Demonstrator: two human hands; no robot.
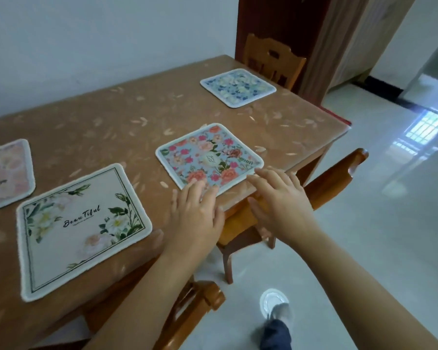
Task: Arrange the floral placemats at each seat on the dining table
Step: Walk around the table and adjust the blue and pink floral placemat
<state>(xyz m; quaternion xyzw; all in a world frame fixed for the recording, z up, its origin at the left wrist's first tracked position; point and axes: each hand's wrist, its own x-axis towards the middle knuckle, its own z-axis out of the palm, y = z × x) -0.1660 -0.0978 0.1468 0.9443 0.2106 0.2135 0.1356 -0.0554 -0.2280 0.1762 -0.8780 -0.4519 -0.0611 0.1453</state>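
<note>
Left hand (196,213) and right hand (280,195), fingers spread flat and gripping nothing, press the blue floral placemat's (209,157) near edge on the surface (111,117).

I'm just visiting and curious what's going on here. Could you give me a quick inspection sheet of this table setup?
Surface: dining table under a glossy leaf-print cover.
Job's things: four mats lying flat: pink mat at the left edge, cream "Beautiful" mat, red-flowered blue mat, pale blue mat at the far end.
Clutter: nothing seen.
Grips: left hand fingertips on the red-flowered mat's near edge; right hand at its near right corner; both open.
Cables: nothing seen.
Surroundings: wooden chairs, white tiled floor, the person's shoe.
</note>
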